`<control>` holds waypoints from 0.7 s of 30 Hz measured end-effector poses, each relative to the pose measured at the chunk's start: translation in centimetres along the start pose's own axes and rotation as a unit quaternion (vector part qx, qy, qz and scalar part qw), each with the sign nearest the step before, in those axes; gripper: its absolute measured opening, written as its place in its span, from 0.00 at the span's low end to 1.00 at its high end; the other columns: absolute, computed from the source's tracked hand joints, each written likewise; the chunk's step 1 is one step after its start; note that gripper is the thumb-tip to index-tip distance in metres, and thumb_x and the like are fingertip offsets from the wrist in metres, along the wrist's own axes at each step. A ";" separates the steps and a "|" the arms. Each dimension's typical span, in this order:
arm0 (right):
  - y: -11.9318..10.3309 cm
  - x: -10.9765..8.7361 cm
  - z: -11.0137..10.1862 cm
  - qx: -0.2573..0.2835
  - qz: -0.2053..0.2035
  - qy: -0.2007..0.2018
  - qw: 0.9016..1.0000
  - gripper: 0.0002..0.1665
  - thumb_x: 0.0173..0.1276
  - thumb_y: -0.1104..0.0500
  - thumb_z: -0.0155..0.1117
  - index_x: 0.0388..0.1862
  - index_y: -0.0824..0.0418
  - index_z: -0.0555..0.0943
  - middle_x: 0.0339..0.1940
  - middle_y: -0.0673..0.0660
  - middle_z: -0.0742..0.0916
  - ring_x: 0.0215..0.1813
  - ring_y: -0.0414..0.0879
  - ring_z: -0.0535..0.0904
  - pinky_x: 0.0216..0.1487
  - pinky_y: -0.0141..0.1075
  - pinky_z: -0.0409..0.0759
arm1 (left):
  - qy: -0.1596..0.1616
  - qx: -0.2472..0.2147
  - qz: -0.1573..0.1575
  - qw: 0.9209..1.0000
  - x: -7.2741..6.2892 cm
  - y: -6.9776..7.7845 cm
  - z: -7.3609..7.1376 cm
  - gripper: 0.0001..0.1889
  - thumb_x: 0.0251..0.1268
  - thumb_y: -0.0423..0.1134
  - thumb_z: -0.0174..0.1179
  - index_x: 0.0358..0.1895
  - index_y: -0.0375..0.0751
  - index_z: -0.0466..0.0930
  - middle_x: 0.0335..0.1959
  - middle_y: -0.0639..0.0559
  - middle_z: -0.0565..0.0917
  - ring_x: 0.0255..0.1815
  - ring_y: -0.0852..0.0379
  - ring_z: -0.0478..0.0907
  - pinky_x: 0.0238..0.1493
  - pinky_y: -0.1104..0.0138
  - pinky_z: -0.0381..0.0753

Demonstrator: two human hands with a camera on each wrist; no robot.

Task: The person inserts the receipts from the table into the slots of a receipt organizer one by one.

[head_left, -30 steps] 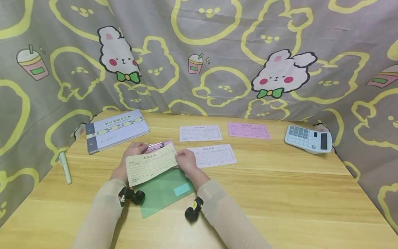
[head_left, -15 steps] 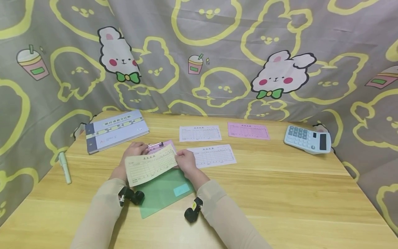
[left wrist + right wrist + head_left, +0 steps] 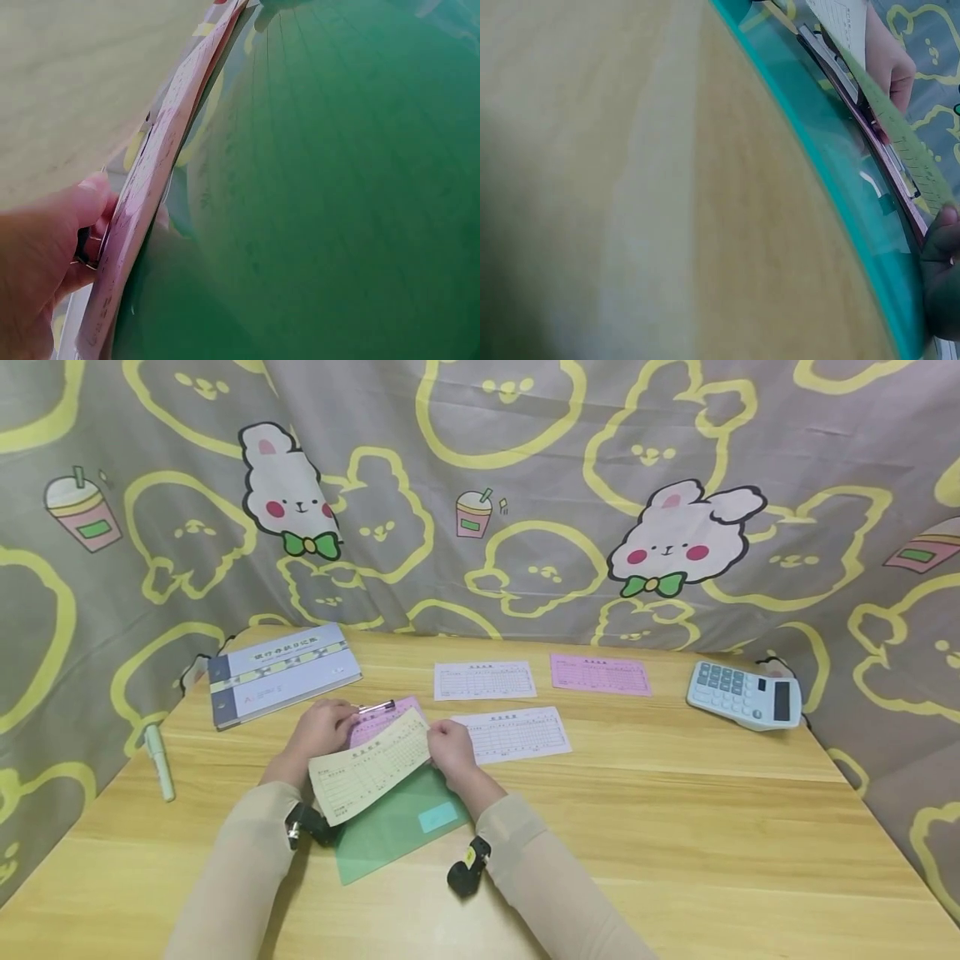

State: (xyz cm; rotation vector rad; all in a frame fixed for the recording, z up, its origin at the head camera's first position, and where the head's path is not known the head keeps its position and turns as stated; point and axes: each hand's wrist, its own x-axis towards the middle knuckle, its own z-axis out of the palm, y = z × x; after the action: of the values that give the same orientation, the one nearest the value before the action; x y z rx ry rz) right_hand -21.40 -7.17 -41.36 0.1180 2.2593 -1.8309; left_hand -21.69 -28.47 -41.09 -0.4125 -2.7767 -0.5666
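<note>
A green clip folder [image 3: 390,835] lies opened on the table. Pink printed slips [image 3: 392,713] sit on it under a metal clip [image 3: 374,708]. My left hand [image 3: 321,728] holds the clip at its far edge, thumb and fingers round it, as the left wrist view shows beside the pink slips [image 3: 142,187]. My right hand [image 3: 452,747] pinches a pale yellow slip [image 3: 367,766] by its right end, between thumb and fingers. That slip hangs tilted over the folder, its left end loose and curling down. In the right wrist view the slip [image 3: 900,142] is edge-on.
Two white slips [image 3: 485,681] [image 3: 521,735] and a pink slip [image 3: 600,675] lie beyond my right hand. A blue ledger book [image 3: 288,672] is at the back left, a pale green marker [image 3: 159,763] at the left edge. At right stands a light blue calculator [image 3: 742,695].
The yellow slip's left end has come away from my left hand and dropped toward me, baring more of the pink slips. My right hand has barely moved.
</note>
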 end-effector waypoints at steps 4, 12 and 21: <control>0.1 0.1 0.1 0.013 -0.003 0.005 1.000 0.09 0.55 0.66 0.47 0.29 0.63 0.77 0.19 0.53 0.75 0.16 0.40 0.66 0.15 0.27 0.65 | -0.011 -0.007 -0.012 1.000 0.1 0.0 -0.2 0.11 0.56 0.33 0.54 0.39 0.29 0.78 0.40 0.35 0.76 0.43 0.39 0.70 0.47 0.50 0.65; 0.1 0.1 0.3 0.021 -0.001 0.030 0.999 0.09 0.50 0.67 0.51 0.29 0.63 0.78 0.21 0.53 0.76 0.17 0.40 0.68 0.16 0.27 0.67 | -0.013 -0.022 -0.024 0.999 0.2 -0.1 -0.4 0.10 0.57 0.33 0.54 0.38 0.30 0.79 0.40 0.35 0.77 0.45 0.39 0.69 0.49 0.50 0.63; 0.4 -0.2 0.3 0.057 -0.035 0.025 0.997 0.14 0.48 0.72 0.50 0.36 0.70 0.75 0.17 0.54 0.77 0.12 0.39 0.71 0.14 0.28 0.72 | -0.019 -0.025 -0.029 0.999 0.2 0.0 -0.5 0.10 0.57 0.33 0.53 0.39 0.29 0.78 0.40 0.34 0.76 0.44 0.39 0.69 0.49 0.51 0.63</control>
State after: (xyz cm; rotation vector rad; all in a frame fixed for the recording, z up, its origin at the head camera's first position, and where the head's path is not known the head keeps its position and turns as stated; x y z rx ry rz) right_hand -21.09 -7.40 -41.73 0.1066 2.2171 -2.0154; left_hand -21.81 -28.61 -40.62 -0.3580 -2.8231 -0.6508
